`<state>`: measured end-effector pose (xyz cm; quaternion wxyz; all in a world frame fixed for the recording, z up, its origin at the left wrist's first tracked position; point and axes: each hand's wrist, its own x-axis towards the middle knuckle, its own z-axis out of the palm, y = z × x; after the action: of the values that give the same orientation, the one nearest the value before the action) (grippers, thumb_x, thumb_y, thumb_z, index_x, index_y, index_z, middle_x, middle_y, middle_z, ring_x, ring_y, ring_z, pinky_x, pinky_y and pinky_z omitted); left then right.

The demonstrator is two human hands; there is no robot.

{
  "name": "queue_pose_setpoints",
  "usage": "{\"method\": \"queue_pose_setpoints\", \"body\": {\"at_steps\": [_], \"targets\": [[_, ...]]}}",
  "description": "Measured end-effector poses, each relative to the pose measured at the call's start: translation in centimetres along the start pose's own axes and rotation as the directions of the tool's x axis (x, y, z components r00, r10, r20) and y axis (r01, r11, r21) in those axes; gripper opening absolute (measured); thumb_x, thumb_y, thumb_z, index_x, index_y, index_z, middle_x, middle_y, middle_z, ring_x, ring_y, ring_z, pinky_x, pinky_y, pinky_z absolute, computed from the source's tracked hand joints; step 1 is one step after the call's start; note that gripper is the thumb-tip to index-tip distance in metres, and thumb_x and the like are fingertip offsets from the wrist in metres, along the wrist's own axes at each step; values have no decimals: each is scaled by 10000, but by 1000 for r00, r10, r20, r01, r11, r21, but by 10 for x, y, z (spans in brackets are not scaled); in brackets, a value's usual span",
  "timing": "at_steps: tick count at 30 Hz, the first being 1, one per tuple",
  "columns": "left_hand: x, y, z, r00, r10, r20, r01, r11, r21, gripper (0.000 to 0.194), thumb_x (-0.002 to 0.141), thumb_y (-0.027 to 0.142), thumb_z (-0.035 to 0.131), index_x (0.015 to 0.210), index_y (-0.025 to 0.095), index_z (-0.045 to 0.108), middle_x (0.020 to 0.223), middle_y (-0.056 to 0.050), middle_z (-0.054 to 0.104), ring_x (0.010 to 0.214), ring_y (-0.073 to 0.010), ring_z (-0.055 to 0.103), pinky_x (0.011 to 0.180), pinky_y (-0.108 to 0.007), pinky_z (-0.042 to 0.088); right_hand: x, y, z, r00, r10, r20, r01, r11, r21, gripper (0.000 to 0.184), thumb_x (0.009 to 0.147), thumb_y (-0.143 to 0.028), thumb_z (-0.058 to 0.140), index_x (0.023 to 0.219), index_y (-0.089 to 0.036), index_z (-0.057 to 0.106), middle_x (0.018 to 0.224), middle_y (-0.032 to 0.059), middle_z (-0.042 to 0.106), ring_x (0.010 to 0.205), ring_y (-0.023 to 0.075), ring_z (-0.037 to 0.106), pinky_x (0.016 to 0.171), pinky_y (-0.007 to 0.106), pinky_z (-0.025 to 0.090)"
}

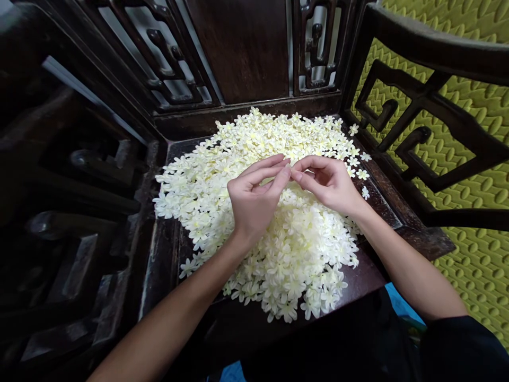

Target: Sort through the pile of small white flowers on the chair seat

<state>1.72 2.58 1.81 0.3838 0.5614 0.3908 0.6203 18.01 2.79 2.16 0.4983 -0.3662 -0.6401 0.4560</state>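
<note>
A dark brown, glossy wooden chair with carved openwork in its back and arms [242, 48] surrounded my work on three sides. Beyond its right arm spread a yellow-green fabric with raised leaf and oval shapes [477, 265]. On the chair's flat seat [368, 273] lay a broad heap of creamy white, petalled flowers with pale yellow centres [296, 239], reaching from near the backrest to the front edge. Black clothing [461, 339] covered my lap and right upper arm, with bright blue patches [401, 305] showing beside it. My left hand [254, 204] and right hand [334, 183] met above the middle of the heap, fingers bent, thumbs and fingertips drawn close together and almost touching. I could not tell whether they pinched anything small, since the fingertips hid the spot. A few single white flowers [362, 174] lay apart by the right arm of the chair.
</note>
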Motion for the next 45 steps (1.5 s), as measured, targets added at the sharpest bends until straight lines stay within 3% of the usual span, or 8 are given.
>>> {"method": "queue_pose_setpoints", "body": {"at_steps": [5,12,19,27,34,37,41,45], "targets": [[0,1,0,1000,0,-8,0,1000,26,57,831,256,787,829,207,817,1073,-74,778,1044,-242,754,939,-409,646,0,0,1,1000,7,6,-7,1000,9,276,853,-424,796,929,-169,723,768,12,645,760,140,604,659,256,496],[1,-1,-1,998,-57,0,57,998,-31,142,864,296,751,815,174,806,1095,-93,773,1022,-250,757,874,-401,667,2,-2,0,999,16,-33,-15,1000,28,286,826,-396,827,920,-146,724,811,19,676,639,89,543,555,231,420],[0,-4,0,995,-91,-44,89,995,-45,190,898,319,702,825,157,768,1100,-96,758,1039,-240,740,871,-393,670,4,-2,-2,996,11,-84,-7,999,49,185,867,-323,778,888,-148,721,788,28,682,646,110,585,614,266,484],[4,-13,-3,986,-154,-65,140,972,-187,244,881,367,740,898,124,762,1052,-105,751,968,-220,750,912,-433,672,9,7,-6,993,35,-109,3,944,329,64,858,-161,679,832,-160,738,793,37,709,671,121,612,646,276,510],[12,-23,-8,976,-189,-108,156,954,-255,168,866,316,758,805,160,758,936,-57,721,923,-183,726,938,-457,671,11,-4,-14,979,70,-189,44,841,539,95,766,-210,706,684,-168,683,699,39,644,634,129,581,589,275,501],[13,-27,-10,969,-220,-113,179,939,-293,150,860,290,763,788,158,756,894,-47,707,898,-173,724,943,-462,669,11,-5,-18,976,-11,-218,116,871,477,138,783,-250,703,665,-178,689,660,33,633,592,132,573,561,287,486],[9,-24,-7,985,-150,-91,126,965,-231,132,862,303,771,863,171,776,896,-41,724,916,-175,729,934,-442,673,9,1,-13,981,-143,-133,180,926,332,168,794,-206,743,630,-185,713,560,-14,606,518,104,548,554,273,472],[4,-16,-3,999,3,-49,-7,996,-89,123,904,293,728,939,186,778,1072,-55,740,1005,-190,734,917,-393,671,6,3,-4,981,-130,-147,154,973,169,105,786,-235,832,814,-170,754,759,5,714,632,102,618,602,252,528]]}}
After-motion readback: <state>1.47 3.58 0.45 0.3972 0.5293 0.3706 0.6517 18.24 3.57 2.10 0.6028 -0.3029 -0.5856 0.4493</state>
